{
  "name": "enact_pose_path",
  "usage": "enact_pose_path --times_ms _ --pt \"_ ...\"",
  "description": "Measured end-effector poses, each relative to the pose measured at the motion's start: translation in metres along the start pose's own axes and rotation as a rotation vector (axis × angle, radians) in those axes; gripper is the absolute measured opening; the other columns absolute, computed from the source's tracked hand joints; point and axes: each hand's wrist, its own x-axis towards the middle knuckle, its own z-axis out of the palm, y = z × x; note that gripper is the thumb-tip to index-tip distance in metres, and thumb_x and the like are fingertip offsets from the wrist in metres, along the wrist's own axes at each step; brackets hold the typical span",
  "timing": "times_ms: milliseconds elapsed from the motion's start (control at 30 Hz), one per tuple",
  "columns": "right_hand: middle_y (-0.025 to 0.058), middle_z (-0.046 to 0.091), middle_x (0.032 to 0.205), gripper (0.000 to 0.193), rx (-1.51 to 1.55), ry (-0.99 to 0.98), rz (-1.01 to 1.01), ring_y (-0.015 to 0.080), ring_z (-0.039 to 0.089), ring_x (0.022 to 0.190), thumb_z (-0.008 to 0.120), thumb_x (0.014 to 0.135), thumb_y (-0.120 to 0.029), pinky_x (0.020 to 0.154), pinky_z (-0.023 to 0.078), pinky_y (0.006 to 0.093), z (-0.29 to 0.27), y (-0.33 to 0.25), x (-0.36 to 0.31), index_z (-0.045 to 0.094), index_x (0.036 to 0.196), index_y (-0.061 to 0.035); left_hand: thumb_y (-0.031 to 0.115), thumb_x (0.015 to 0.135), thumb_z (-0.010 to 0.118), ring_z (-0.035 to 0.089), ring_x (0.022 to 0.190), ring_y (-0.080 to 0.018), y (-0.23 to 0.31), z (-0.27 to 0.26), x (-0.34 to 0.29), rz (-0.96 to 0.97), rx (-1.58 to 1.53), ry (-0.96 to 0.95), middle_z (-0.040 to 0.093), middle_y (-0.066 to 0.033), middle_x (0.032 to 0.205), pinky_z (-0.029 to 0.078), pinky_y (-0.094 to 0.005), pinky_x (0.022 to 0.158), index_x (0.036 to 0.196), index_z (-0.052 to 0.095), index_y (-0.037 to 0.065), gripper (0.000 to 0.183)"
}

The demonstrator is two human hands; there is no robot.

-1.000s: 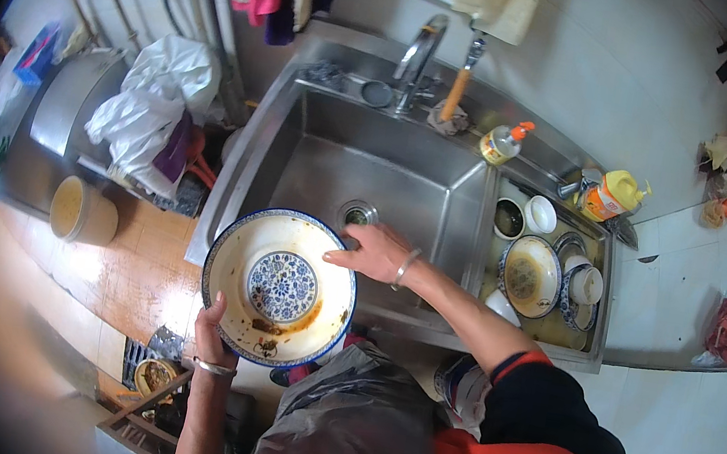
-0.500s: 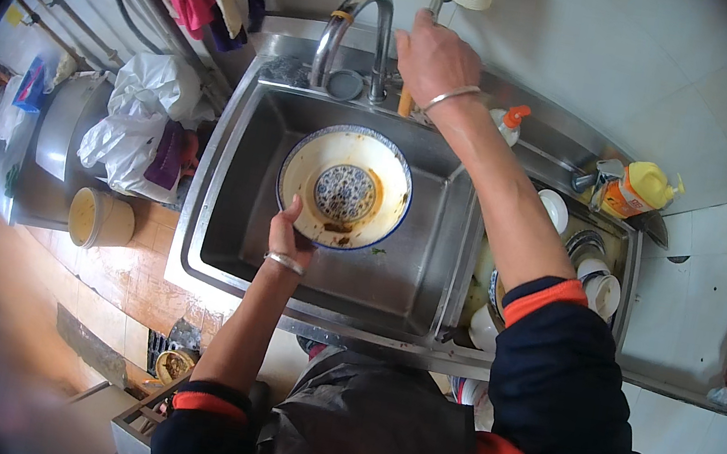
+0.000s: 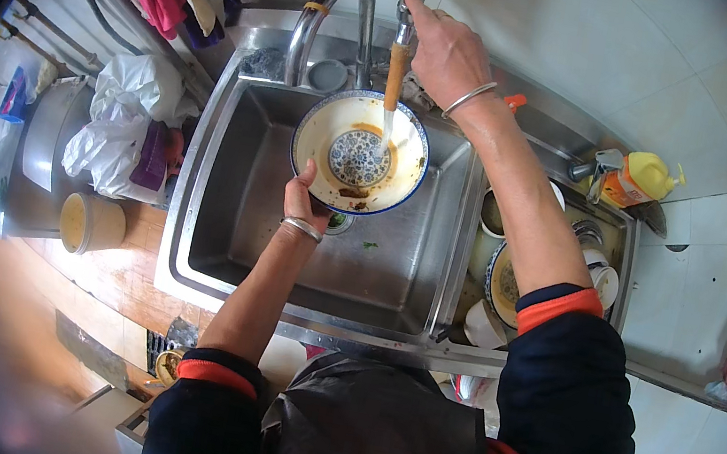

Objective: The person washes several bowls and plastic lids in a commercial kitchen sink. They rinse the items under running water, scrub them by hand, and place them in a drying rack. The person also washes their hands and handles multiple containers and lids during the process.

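My left hand (image 3: 306,201) grips the near-left rim of a white bowl (image 3: 320,139) with a blue rim and a blue floral centre, thumb inside. Brown residue streaks the bowl's inside. It hangs over the left basin of the steel sink (image 3: 229,234). At the wall, my right hand (image 3: 452,56) has its fingers around the top of a metal tap (image 3: 404,26). From the tap's tan hose (image 3: 395,78), water (image 3: 388,128) runs down into the bowl. Part of the right fingers' grip is hidden.
A curved faucet (image 3: 302,42) rises at the sink's back left. Stacked dirty dishes (image 3: 485,327) fill the right basin. Beyond them stands a yellow pump bottle (image 3: 647,177). White plastic bags (image 3: 119,150) and a tub (image 3: 93,225) sit to the left.
Water now flows from the tan hose into the bowl. My left hand has brought the bowl up and back, under the hose. The right hand stays at the tap, its fingers shifted slightly.
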Motion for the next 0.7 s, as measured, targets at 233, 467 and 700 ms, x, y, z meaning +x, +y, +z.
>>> enact_pose_path --times_ms 233,467,700 --pt "0.0208 0.064 0.089 0.045 0.067 0.023 -0.033 0.0402 0.062 0.080 0.050 0.078 0.006 0.071 0.050 0.0471 0.003 0.009 -0.001 0.055 0.122 -0.0040 0.034 0.095 0.052 0.051 0.120 -0.0306 -0.003 0.005 0.000 -0.017 -0.018 -0.013 0.053 -0.0128 0.132 0.040 -0.0449 0.102 0.133 0.046 0.003 0.049" --pt "0.0202 0.064 0.088 0.045 0.062 -0.016 -0.031 0.0391 0.062 0.080 0.052 0.078 0.005 0.071 0.051 0.0457 0.003 0.012 0.000 0.055 0.122 -0.0050 0.036 0.095 0.051 0.047 0.124 -0.0333 -0.013 0.009 0.015 -0.056 -0.040 -0.090 0.050 -0.0145 0.135 0.036 -0.0493 0.104 0.135 0.044 0.005 0.051" --pt "0.0205 0.065 0.081 0.032 -0.088 -0.081 0.123 0.0382 0.066 0.078 0.064 0.076 -0.007 0.065 0.054 0.0455 0.011 -0.017 -0.003 0.049 0.104 0.0007 0.032 0.095 0.053 0.050 0.120 -0.0325 -0.013 0.025 0.007 -0.053 -0.076 -0.102 0.053 -0.0149 0.131 0.038 -0.0473 0.103 0.132 0.046 0.000 0.049"
